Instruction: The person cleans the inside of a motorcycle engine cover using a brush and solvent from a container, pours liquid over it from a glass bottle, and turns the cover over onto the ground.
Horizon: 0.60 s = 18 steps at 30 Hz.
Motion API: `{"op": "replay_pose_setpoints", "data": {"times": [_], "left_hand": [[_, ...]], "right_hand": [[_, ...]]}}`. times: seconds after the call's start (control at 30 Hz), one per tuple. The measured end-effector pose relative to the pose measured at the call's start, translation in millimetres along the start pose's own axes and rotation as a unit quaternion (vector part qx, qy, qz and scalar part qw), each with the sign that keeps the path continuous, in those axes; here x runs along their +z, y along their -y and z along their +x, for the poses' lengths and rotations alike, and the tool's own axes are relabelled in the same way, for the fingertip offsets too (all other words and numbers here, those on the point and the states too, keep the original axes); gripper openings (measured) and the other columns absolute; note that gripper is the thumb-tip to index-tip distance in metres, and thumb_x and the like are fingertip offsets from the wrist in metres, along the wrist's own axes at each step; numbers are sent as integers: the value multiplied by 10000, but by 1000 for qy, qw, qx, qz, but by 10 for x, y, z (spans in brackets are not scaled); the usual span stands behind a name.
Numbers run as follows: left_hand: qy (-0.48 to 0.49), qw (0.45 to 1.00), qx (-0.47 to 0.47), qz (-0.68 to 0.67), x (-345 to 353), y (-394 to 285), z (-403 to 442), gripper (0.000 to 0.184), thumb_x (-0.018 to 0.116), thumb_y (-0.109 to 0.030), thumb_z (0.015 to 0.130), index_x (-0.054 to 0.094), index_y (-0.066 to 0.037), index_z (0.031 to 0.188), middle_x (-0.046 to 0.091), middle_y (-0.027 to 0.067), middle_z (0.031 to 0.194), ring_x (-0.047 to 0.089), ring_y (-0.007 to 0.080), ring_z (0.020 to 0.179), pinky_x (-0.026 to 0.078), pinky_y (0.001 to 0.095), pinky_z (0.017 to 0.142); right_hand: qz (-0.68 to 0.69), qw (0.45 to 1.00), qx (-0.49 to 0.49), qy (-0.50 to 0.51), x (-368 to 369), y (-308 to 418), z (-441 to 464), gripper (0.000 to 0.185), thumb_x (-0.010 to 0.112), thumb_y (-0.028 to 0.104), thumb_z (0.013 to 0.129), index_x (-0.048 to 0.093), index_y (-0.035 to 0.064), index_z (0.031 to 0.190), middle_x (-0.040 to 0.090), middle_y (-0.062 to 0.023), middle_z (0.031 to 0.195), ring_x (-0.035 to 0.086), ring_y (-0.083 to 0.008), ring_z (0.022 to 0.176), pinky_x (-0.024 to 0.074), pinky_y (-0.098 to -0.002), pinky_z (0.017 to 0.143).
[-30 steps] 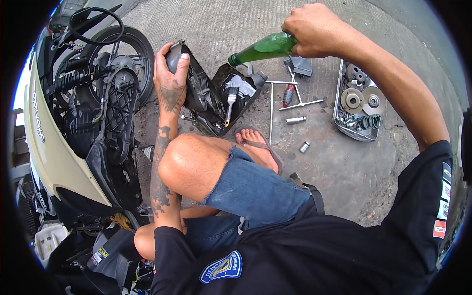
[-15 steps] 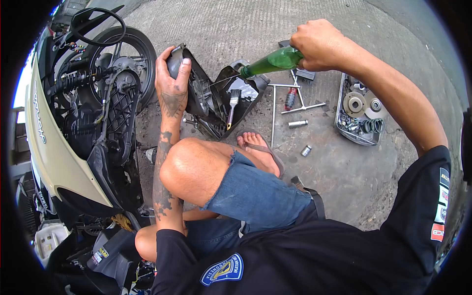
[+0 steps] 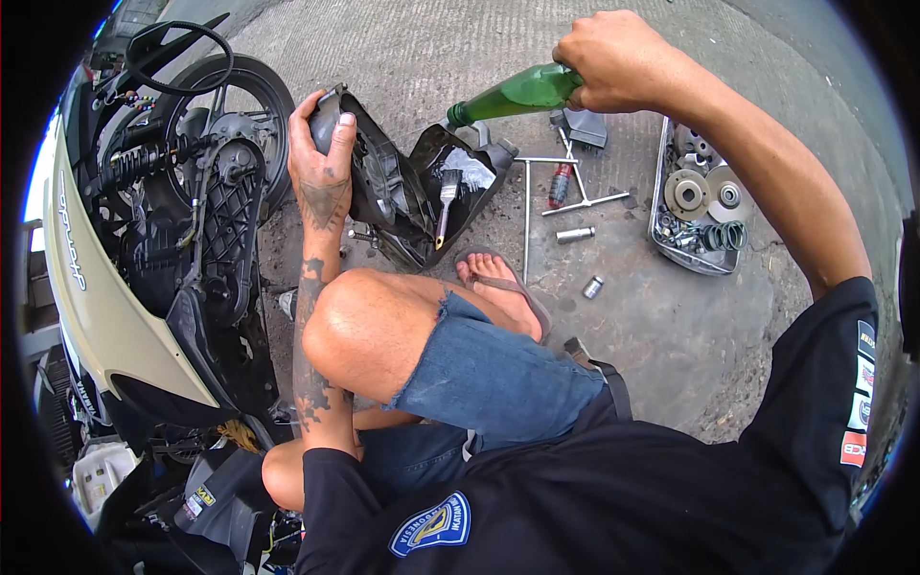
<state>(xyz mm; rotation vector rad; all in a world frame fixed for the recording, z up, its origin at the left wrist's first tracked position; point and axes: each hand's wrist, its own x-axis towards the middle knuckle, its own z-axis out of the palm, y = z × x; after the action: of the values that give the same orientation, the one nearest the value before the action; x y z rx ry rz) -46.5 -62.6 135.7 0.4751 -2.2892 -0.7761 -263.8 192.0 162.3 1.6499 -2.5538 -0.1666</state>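
My left hand [image 3: 324,158] grips the upper edge of a dark, hollow engine cover [image 3: 383,182], holding it tilted up with its inner side facing right. Its lower part rests in or against an open black container [image 3: 500,158]; the exact contact is hidden. Pale, shiny liquid lies in that container, and a paintbrush [image 3: 448,203] with dark bristles leans in it. Above, my right hand [image 3: 613,65] is closed around the base of a green bottle [image 3: 517,94]. The bottle slants neck-down to the left, its mouth over the container's far edge. No stream shows clearly from it.
A partly dismantled motorcycle [image 3: 120,297] stands close on the left. Right of the container lie a T-handle wrench [image 3: 527,216], a red screwdriver [image 3: 560,184], a long socket [image 3: 576,235], a short socket [image 3: 594,287] and a black box [image 3: 585,129]. A metal tray [image 3: 657,216] holds parts.
A thin stream ran from the bottle's mouth to the cover before; now none is clear. The bottle has shifted up and left relative to the container. The whole view has moved slightly.
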Motion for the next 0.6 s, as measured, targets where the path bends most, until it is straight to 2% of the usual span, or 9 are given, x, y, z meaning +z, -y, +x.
{"op": "replay_pose_setpoints", "data": {"times": [0.2,0.3,0.43,0.53,0.6], "left_hand": [[-4,1000,4,-7,-18,43,2,519,679,-300,917,559,5,1318,603,169,1241,584,265,1134,438,364,1010],[-6,1000,-3,-18,-34,56,-8,508,675,-288,918,559,6,1315,606,157,1232,581,248,1123,435,350,1008],[5,999,-25,-45,-71,32,-30,493,670,-271,918,560,0,1314,605,137,1211,575,217,1095,440,330,990],[6,998,-34,-52,-71,29,-36,494,666,-271,918,558,-5,1320,602,139,1209,573,226,1103,434,331,999],[-3,1000,5,-8,-66,17,-43,462,605,-240,949,549,10,1334,560,119,1227,542,182,1067,408,288,991]], "right_hand": [[-14,1000,-16,12,17,22,-54,236,800,209,664,759,55,838,715,-157,749,730,-309,741,588,-410,709],[16,998,-47,27,205,11,-77,233,748,230,663,737,37,793,710,-178,771,720,-359,784,585,-447,725],[21,998,-46,29,319,62,-89,225,739,224,663,737,36,786,710,-178,769,720,-361,786,585,-447,723],[26,996,-38,73,306,95,-56,227,698,165,685,764,27,852,736,-175,844,736,-335,838,597,-434,736],[26,996,-30,77,311,102,-39,225,697,161,685,766,28,853,736,-176,847,737,-335,844,597,-434,737]]}}
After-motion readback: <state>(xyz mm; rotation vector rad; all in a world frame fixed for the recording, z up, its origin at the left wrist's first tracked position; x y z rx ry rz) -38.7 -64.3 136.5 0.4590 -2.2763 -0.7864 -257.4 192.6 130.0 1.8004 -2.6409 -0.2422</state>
